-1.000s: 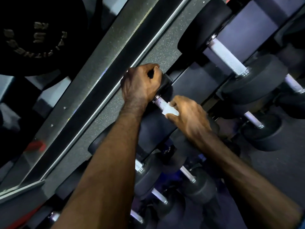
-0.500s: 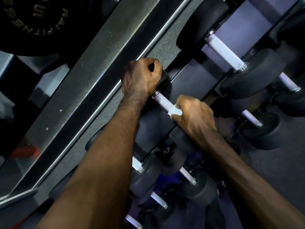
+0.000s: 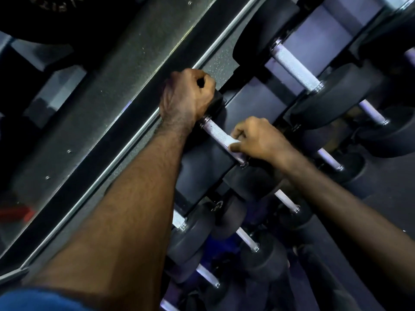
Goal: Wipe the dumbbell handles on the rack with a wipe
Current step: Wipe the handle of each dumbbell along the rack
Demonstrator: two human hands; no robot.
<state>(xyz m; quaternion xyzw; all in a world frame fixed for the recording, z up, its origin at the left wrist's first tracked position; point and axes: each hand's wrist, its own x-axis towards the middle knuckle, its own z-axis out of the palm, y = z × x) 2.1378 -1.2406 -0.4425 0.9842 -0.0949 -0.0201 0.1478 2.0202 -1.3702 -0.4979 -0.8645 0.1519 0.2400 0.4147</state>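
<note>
Head view: knurled silver dumbbell handle [image 3: 219,133], white wipe [image 3: 232,142] probably pinched by right hand [image 3: 258,140]

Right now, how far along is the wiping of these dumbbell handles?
Nothing shows which handles are already done. In hand: the right hand holds the white wipe around one knurled handle, while the left hand grips that dumbbell's end. Other handles on the rack, like the upper one, may remain.

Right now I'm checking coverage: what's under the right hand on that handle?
A white wipe pokes out beneath the right hand, pressed on the handle. The rest is covered by the fingers.
</note>
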